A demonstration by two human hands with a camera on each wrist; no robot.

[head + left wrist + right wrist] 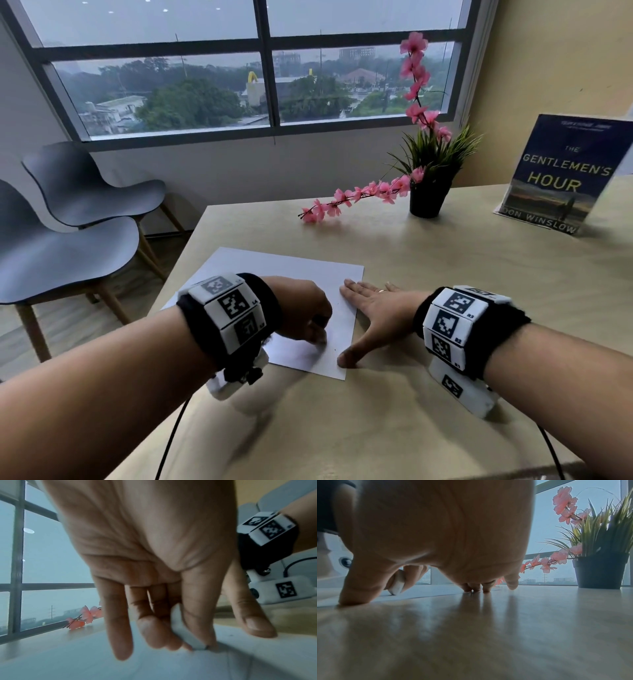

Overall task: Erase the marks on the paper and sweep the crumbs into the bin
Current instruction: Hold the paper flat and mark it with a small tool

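Note:
A white sheet of paper (291, 274) lies on the wooden table near its left edge. My left hand (308, 315) pinches a white eraser (187, 637) between thumb and fingers, with its darkened tip pressed on the paper. The eraser (397, 584) also shows in the right wrist view, tilted against the sheet. My right hand (370, 308) lies flat and spread, fingertips and thumb pressing down the paper's right edge. A few tiny dark crumbs (334, 349) sit on the paper near the eraser. No bin is in view.
A black pot with green grass and pink flower sprays (428, 195) stands at the back of the table. A book (561, 174) stands upright at the far right. Two grey chairs (68, 219) stand left of the table. Cables run from both wrist cameras.

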